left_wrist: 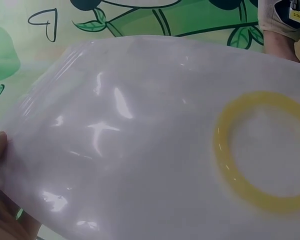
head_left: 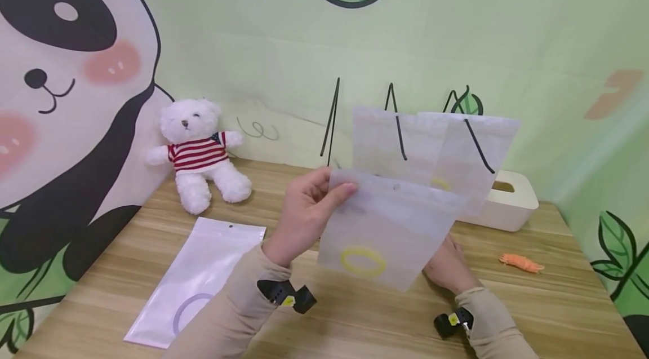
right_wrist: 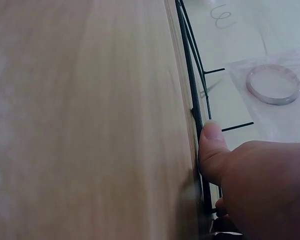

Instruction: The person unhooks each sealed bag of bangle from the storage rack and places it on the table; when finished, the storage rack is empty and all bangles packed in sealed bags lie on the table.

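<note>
In the head view my left hand (head_left: 301,215) pinches the upper left corner of a translucent plastic bag (head_left: 405,224) between thumb and fingers. A yellow ring (left_wrist: 222,145) shows through this bag, large in the left wrist view. Behind it, pale plastic bags (head_left: 390,139) hang from the hooks of a black wire rack (head_left: 333,116). My right hand (head_left: 448,266), partly hidden by the held bag in the head view, grips the rack's wire frame (right_wrist: 195,95), with the thumb laid along it. A clear ring (right_wrist: 275,101) shows in a bag beyond the frame.
A white pouch (head_left: 203,263) with a pale ring lies at the table's left. Behind it sits a white teddy bear (head_left: 203,153) in a striped shirt. A cream tissue box (head_left: 512,207) and an orange cord bundle (head_left: 521,262) are on the right.
</note>
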`<action>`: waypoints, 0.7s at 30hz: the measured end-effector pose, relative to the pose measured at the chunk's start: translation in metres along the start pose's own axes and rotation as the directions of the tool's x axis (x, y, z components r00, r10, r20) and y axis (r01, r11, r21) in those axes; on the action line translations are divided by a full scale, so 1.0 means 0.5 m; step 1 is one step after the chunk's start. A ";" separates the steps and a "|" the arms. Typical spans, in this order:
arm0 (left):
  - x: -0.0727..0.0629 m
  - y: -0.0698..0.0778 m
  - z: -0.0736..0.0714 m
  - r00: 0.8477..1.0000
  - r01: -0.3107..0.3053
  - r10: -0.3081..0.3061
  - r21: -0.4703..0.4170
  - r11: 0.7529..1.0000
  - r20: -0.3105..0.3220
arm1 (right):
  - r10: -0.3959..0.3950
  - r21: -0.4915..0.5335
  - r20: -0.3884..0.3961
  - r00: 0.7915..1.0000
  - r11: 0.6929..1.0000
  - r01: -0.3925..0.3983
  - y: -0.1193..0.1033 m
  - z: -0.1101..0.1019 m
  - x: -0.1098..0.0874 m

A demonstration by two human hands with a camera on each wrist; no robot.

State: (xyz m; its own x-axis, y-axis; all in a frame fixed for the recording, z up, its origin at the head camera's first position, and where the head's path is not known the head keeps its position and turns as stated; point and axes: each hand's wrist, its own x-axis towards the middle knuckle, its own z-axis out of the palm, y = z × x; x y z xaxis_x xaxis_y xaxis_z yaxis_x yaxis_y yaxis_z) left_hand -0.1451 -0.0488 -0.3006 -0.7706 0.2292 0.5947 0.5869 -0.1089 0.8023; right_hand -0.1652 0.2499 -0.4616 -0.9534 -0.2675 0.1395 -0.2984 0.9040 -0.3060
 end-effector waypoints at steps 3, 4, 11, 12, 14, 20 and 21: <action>-0.005 0.000 -0.005 1.000 0.007 -0.007 0.014 1.000 -0.003 | -0.001 -0.014 -0.003 1.000 1.000 0.001 0.000 0.001 0.001; -0.007 0.001 -0.007 1.000 0.013 -0.012 0.014 1.000 -0.003 | 0.002 -0.018 0.000 1.000 1.000 -0.002 0.000 0.001 0.001; -0.019 -0.001 -0.018 1.000 0.021 -0.021 0.004 1.000 -0.023 | 0.025 -0.026 0.028 0.999 0.999 -0.025 0.001 0.001 0.006; -0.020 -0.002 -0.019 0.999 0.019 -0.019 0.004 1.000 -0.029 | 0.030 -0.022 0.033 0.999 0.999 -0.029 0.001 0.001 0.007; -0.022 -0.003 -0.021 0.999 0.020 -0.020 -0.004 1.000 -0.036 | 0.039 -0.008 0.039 0.998 0.999 -0.039 0.001 0.002 0.008; -0.029 -0.007 -0.031 0.998 0.053 -0.053 0.007 0.999 -0.040 | 0.038 -0.009 0.032 0.999 0.999 -0.038 0.002 0.002 0.010; -0.031 -0.008 -0.034 0.997 0.063 -0.062 0.015 0.998 -0.042 | 0.037 -0.012 0.032 0.999 0.999 -0.036 0.002 0.002 0.010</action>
State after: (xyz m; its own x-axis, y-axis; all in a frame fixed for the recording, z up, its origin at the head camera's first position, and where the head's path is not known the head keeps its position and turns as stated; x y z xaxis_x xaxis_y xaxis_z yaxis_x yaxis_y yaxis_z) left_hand -0.1399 -0.0684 -0.3121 -0.8155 0.1944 0.5451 0.5407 -0.0797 0.8374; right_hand -0.1705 0.2490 -0.4624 -0.9646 -0.2447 0.0982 -0.2632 0.9171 -0.2995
